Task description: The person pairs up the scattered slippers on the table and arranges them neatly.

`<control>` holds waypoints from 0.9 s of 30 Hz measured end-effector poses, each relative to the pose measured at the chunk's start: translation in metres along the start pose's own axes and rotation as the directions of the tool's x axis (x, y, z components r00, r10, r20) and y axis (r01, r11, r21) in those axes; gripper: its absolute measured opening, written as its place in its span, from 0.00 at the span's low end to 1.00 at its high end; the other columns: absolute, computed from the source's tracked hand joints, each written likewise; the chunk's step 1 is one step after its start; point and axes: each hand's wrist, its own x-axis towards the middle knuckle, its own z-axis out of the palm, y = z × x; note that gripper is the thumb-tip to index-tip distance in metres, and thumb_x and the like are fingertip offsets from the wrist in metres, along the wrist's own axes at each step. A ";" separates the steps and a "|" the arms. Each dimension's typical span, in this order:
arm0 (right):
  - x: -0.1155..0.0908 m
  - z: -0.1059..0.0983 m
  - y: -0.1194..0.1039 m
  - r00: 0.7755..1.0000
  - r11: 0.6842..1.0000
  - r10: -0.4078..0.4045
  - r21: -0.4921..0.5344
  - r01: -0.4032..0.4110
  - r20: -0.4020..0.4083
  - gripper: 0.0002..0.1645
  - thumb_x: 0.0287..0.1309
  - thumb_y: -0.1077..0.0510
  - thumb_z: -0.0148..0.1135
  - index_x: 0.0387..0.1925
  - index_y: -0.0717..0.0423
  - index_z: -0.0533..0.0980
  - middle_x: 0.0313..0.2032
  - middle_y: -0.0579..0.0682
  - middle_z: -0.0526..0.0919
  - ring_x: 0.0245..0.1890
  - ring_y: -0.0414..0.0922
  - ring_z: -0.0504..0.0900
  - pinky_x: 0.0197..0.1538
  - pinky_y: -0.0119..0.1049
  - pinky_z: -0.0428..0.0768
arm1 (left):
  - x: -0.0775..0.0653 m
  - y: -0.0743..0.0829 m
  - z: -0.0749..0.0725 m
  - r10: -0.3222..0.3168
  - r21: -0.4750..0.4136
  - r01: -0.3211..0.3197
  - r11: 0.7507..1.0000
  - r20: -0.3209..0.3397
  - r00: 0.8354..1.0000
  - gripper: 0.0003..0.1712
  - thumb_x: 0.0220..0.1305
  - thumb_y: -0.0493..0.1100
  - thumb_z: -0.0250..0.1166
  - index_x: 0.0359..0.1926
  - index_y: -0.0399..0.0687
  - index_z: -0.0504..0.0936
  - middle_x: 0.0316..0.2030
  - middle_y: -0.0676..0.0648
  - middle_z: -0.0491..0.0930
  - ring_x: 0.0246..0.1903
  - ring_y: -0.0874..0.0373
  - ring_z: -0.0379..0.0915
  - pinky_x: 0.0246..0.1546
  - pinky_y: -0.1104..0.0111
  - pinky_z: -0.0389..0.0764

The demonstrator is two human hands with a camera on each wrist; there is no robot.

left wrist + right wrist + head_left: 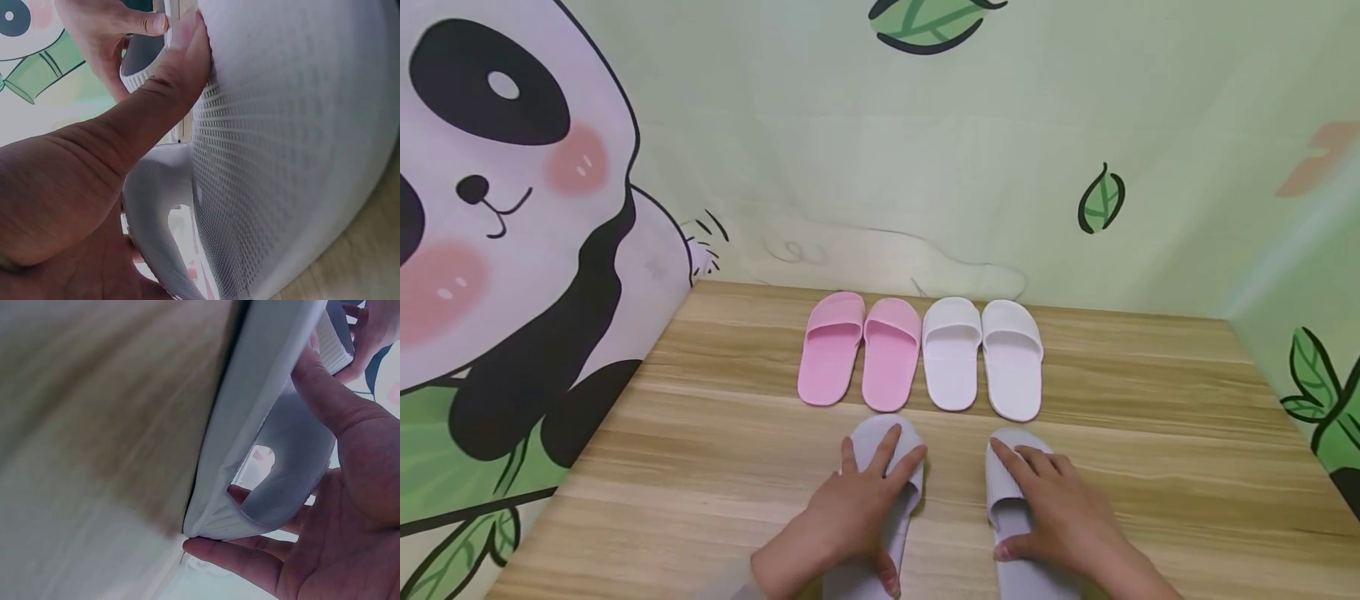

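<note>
A pair of light grey slippers lies toe-away on the wooden floor, one under each hand. My left hand rests on the left grey slipper, fingers spread straight over its strap and toe. In the left wrist view the thumb lies along the edge of its dotted footbed. My right hand rests over the right grey slipper, fingers along the strap toward the toe. In the right wrist view its thumb touches one side of the footbed, and a fingertip reaches down the other side near the floor.
Ahead, against the wall, a pink pair of slippers and a white pair of slippers stand side by side in a row. The wood-grain floor meets a green wall printed with leaves and a panda.
</note>
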 end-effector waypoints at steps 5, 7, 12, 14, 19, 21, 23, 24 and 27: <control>0.002 0.002 -0.005 1.000 1.000 -0.009 -0.004 0.009 -0.002 0.77 0.22 0.28 0.85 0.79 0.40 0.62 0.68 0.54 0.76 0.62 0.61 0.76 0.38 0.56 0.83 | 0.004 0.006 0.001 0.003 0.013 -0.003 1.000 -0.008 1.000 0.89 0.08 0.68 0.89 0.81 0.68 0.55 0.82 0.42 0.50 0.68 0.12 0.56 0.48 0.38 0.85; 0.003 0.002 -0.007 1.000 1.000 -0.010 -0.007 0.010 -0.004 0.77 0.22 0.27 0.85 0.79 0.40 0.62 0.68 0.54 0.75 0.62 0.60 0.76 0.39 0.56 0.83 | 0.005 0.009 0.001 0.005 0.013 -0.005 1.000 -0.003 1.000 0.89 0.08 0.68 0.89 0.81 0.68 0.54 0.82 0.42 0.50 0.68 0.13 0.56 0.50 0.38 0.84; 0.007 0.004 -0.011 1.000 1.000 -0.012 -0.002 0.012 0.007 0.78 0.21 0.27 0.84 0.79 0.40 0.62 0.68 0.54 0.75 0.63 0.60 0.76 0.39 0.58 0.83 | 0.009 0.015 -0.001 0.011 0.013 -0.011 1.000 0.015 1.000 0.89 0.10 0.69 0.88 0.81 0.68 0.53 0.83 0.42 0.48 0.68 0.13 0.56 0.51 0.38 0.84; 0.009 0.004 -0.013 1.000 1.000 -0.011 -0.002 0.011 0.009 0.78 0.21 0.26 0.84 0.79 0.41 0.61 0.69 0.55 0.75 0.63 0.61 0.75 0.40 0.58 0.84 | 0.011 0.017 -0.002 0.016 0.019 -0.016 1.000 0.016 1.000 0.89 0.10 0.70 0.88 0.81 0.68 0.53 0.83 0.42 0.48 0.68 0.13 0.56 0.51 0.38 0.84; 0.013 0.004 -0.018 1.000 1.000 -0.006 -0.008 0.006 0.023 0.79 0.21 0.27 0.85 0.79 0.41 0.61 0.69 0.55 0.75 0.64 0.60 0.75 0.39 0.57 0.84 | 0.014 0.022 -0.001 0.021 0.032 -0.021 0.999 0.012 1.000 0.89 0.10 0.70 0.88 0.81 0.67 0.53 0.83 0.42 0.49 0.67 0.13 0.57 0.51 0.40 0.85; 0.014 0.004 -0.020 1.000 1.000 -0.005 -0.006 0.005 0.027 0.79 0.21 0.28 0.85 0.79 0.41 0.61 0.69 0.55 0.75 0.64 0.61 0.75 0.38 0.58 0.84 | 0.015 0.023 0.000 0.021 0.036 -0.021 0.999 0.008 1.000 0.90 0.09 0.70 0.88 0.81 0.66 0.53 0.83 0.42 0.49 0.67 0.13 0.57 0.51 0.40 0.85; 0.015 0.004 -0.021 1.000 1.000 -0.002 -0.004 0.002 0.028 0.78 0.22 0.29 0.86 0.79 0.41 0.61 0.69 0.56 0.74 0.64 0.61 0.75 0.39 0.59 0.84 | 0.017 0.025 0.000 0.019 0.040 -0.019 0.999 0.005 1.000 0.90 0.09 0.71 0.88 0.81 0.66 0.53 0.83 0.42 0.48 0.68 0.13 0.57 0.51 0.40 0.85; 0.015 0.004 -0.022 1.000 1.000 -0.002 -0.004 0.002 0.027 0.78 0.22 0.29 0.86 0.79 0.41 0.61 0.69 0.56 0.74 0.64 0.61 0.74 0.39 0.59 0.84 | 0.017 0.025 0.001 0.018 0.043 -0.018 0.999 0.004 1.000 0.90 0.09 0.71 0.88 0.81 0.66 0.53 0.83 0.42 0.48 0.68 0.13 0.57 0.51 0.40 0.85; 0.015 0.004 -0.024 0.999 1.000 0.004 0.000 -0.004 0.032 0.78 0.23 0.30 0.86 0.79 0.41 0.61 0.69 0.55 0.74 0.65 0.60 0.74 0.39 0.59 0.84 | 0.019 0.027 0.002 0.019 0.051 -0.019 0.999 0.000 1.000 0.91 0.08 0.71 0.88 0.81 0.67 0.52 0.83 0.42 0.48 0.67 0.13 0.57 0.50 0.40 0.85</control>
